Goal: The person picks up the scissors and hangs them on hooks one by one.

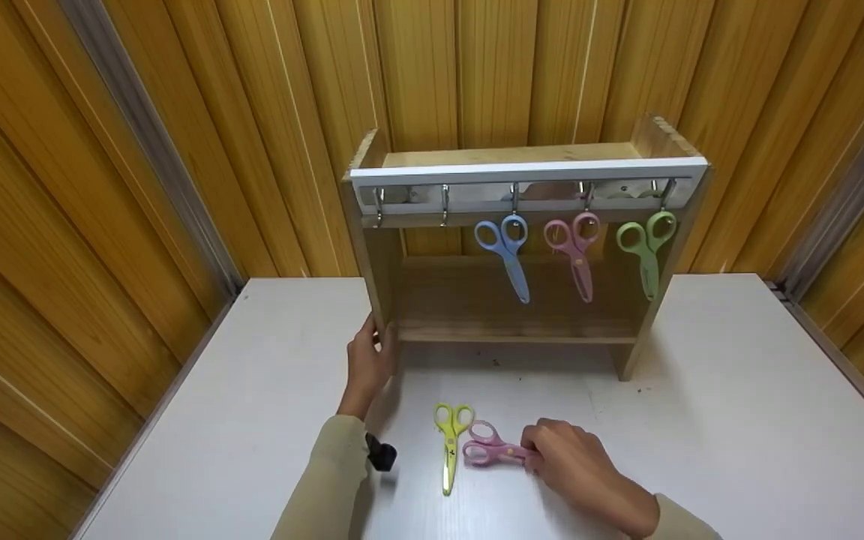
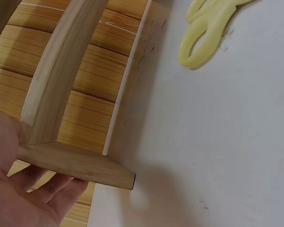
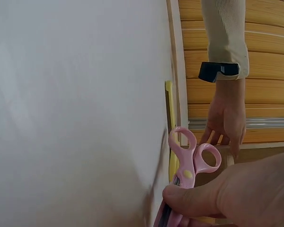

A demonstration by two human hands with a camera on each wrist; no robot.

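Note:
Pink scissors (image 1: pixel 493 450) are pinched by the blades in my right hand (image 1: pixel 574 469), their handle loops pointing left. In the right wrist view the thumb presses along the blades of the pink scissors (image 3: pixel 185 163). Yellow scissors (image 1: pixel 450 446) lie on the white table just left of them, blades toward me. My left hand (image 1: pixel 368 364) grips the lower left side panel of a wooden rack (image 1: pixel 514 330); in the left wrist view the thumb and fingers wrap the wooden panel (image 2: pixel 75 163). Blue scissors (image 1: pixel 508 255), another pink pair (image 1: pixel 576 255) and green scissors (image 1: pixel 647 251) hang from the rack's hooks.
A metal strip (image 1: pixel 477 196) with hooks runs along the rack's top front; the two left hooks (image 1: pixel 445 206) carry nothing. The rack stands on the white table (image 1: pixel 289 337), before wood-panelled walls (image 1: pixel 492 67). A black strap device (image 1: pixel 382 454) sits on the left wrist.

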